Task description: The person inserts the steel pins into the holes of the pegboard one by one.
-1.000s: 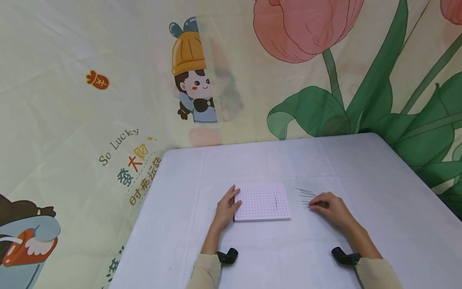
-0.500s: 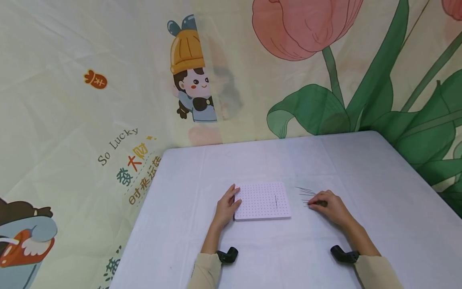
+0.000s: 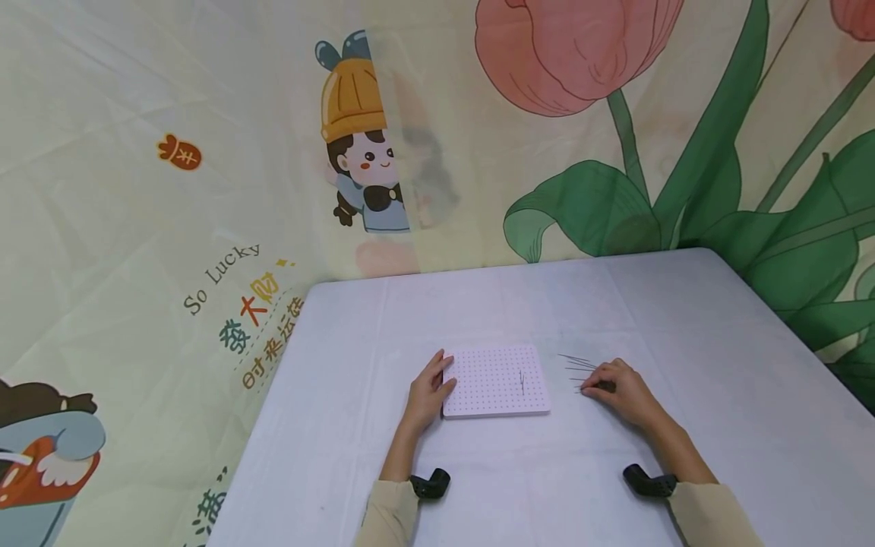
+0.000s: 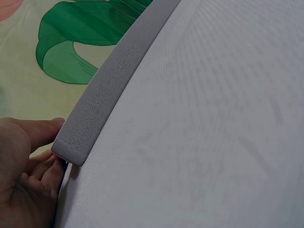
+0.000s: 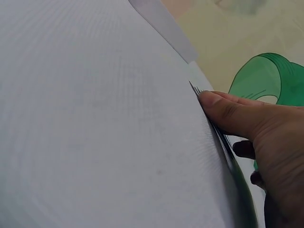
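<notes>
- Head view, nearest: 2 pale sleeves (image 3: 711, 510), each with a black wrist gadget (image 3: 431, 484) at its cuff, on the person's side of the hands; neither arm has moved noticeably over the last 1 second.
- Left hand (image 3: 424, 395): thumb and fingers hold the left edge of the board (image 3: 481, 384), the same grip as 1 second ago, so the board seems to be kept steady.
- The board lies flat just right of the left hand and is dotted with small holes. At its side nearer the right hand, 2 thin dark lines stand out; whether both are rods or 1 is a shadow, I cannot tell.
- Right hand (image 3: 627, 389), apart from the board: thumb and fingertips drawn narrow, seemingly pinching the nearest thin rod (image 3: 577, 392). The fingertips have slid only slightly toward the board, so the pick-up looks barely further on. Right wrist view shows the thumb against dark rod tips, not clearly which.
- Other loose rods (image 3: 579, 369) lie just beyond the right fingertips, some partly behind the hand, apparently unmoved and not yet picked up.
- White table (image 3: 410, 319) stretches past 2 hands to a printed cloth (image 3: 260, 91), farthest off.
</notes>
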A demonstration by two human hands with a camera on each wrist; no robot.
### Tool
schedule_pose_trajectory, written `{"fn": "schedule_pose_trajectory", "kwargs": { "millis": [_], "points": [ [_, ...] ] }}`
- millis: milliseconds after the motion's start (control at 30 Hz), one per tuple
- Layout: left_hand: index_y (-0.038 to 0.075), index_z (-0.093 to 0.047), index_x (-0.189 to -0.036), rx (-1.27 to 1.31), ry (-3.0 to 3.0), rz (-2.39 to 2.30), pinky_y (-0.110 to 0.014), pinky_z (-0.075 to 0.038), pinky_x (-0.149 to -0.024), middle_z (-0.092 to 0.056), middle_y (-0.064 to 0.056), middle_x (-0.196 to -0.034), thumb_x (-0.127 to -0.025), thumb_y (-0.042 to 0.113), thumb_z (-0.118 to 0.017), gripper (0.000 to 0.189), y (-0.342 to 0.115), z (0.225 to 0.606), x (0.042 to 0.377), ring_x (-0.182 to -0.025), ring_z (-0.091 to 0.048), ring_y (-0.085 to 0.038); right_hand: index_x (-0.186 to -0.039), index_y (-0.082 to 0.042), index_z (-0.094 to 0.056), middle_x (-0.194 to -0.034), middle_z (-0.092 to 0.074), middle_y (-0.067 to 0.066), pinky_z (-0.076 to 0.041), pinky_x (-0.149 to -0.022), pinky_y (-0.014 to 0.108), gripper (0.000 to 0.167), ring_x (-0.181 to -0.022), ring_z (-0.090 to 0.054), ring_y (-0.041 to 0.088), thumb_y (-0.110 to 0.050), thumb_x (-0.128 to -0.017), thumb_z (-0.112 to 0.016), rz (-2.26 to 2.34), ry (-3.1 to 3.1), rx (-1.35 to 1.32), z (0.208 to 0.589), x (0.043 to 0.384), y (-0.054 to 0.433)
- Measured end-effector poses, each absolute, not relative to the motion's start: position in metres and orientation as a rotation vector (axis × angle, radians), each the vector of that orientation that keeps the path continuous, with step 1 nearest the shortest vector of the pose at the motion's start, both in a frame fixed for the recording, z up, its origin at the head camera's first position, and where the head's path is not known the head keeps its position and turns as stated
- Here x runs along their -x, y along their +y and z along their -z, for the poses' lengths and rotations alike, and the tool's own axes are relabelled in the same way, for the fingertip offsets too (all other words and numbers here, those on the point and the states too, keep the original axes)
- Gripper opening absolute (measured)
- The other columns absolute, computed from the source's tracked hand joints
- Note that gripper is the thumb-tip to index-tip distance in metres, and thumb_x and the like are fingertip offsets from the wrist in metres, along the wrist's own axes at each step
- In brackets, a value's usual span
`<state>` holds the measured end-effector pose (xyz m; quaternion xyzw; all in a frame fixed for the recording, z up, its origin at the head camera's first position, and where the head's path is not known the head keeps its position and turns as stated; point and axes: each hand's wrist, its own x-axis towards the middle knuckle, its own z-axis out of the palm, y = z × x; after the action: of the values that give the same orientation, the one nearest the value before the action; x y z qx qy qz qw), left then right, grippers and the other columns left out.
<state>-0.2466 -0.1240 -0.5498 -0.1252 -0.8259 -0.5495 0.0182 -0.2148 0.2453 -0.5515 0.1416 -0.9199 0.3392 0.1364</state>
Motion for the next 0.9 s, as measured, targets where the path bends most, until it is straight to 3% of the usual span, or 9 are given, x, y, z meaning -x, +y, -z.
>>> {"fn": "schedule_pose_trajectory", "kwargs": {
  "millis": [333, 500, 900],
  "points": [
    [0.007, -0.051, -0.131, 0.384, -2.570, 1.707, -0.030, -0.032, -0.105, -0.029, -0.008, -0.148, -0.088, 0.007, -0.060, 0.043, -0.1243, 0.5516, 0.2469, -0.134, -0.029, -0.023, -0.080, -0.016, -0.068, -0.078, -0.058, -0.010, -0.039, -0.062, 0.025, 0.014, -0.075, -0.041, 0.007, -0.006, -0.074, -0.075, -0.950, -2.615, -0.460, 0.5517, 0.2133, 0.2469],
    [0.006, -0.051, -0.131, 0.396, -2.559, 1.716, -0.030, -0.031, -0.106, -0.029, -0.010, -0.148, -0.089, 0.007, -0.060, 0.043, -0.1247, 0.5504, 0.2459, -0.134, -0.029, -0.023, -0.084, -0.011, -0.067, -0.077, -0.055, -0.007, -0.040, -0.055, 0.022, 0.010, -0.069, -0.042, 0.006, -0.005, -0.077, -0.072, -0.973, -2.531, -0.434, 0.5513, 0.2122, 0.2464],
    [0.006, -0.050, -0.131, 0.385, -2.576, 1.690, -0.027, -0.032, -0.105, -0.029, -0.005, -0.148, -0.088, 0.006, -0.059, 0.044, -0.1249, 0.5488, 0.2461, -0.133, -0.030, -0.019, -0.091, -0.011, -0.069, -0.083, -0.066, -0.003, -0.040, -0.054, 0.014, 0.011, -0.067, -0.049, 0.004, -0.006, -0.081, -0.069, -1.129, -2.423, -0.454, 0.5467, 0.2140, 0.2439]
  ]
}}
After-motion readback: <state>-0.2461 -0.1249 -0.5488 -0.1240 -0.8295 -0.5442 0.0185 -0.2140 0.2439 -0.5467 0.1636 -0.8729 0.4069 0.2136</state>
